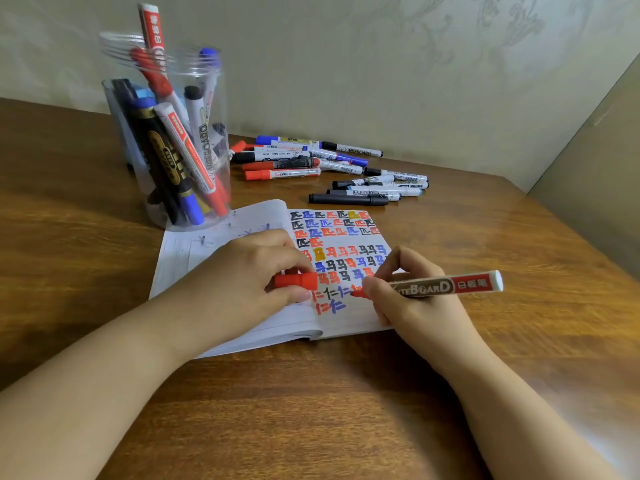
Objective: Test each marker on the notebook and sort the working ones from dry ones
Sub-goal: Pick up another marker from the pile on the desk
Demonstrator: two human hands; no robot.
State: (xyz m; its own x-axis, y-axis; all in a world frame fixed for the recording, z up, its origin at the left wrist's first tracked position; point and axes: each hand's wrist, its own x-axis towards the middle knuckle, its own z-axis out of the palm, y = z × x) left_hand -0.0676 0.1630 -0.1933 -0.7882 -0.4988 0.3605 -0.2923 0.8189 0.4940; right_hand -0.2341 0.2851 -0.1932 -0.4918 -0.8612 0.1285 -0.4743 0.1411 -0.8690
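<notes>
**Red whiteboard marker at the page, cap off**

The right hand (412, 296) pinches a red whiteboard marker (446, 286) near its tip, fingers curled round the barrel. The barrel is white plastic with a brown-lettered label and a red band toward its flat end; the red tip touches the right-hand page of the open notebook (242, 327). The left hand (249, 282) rests on the notebook and grips the marker's red cap (296, 281), a ribbed plastic cylinder, between thumb and fingers.

The page is covered in rows of small, blocky test marks in black, blue, red and one ochre. The paper is thin and lined, its left page faintly showing ink.

A clear plastic jar (166, 140) stands just behind the notebook, packed with upright markers in red, blue and black. Beyond the notebook, two loose groups of capped markers (332, 168) lie flat on the glossy, brown wood-grain table (346, 410).
</notes>
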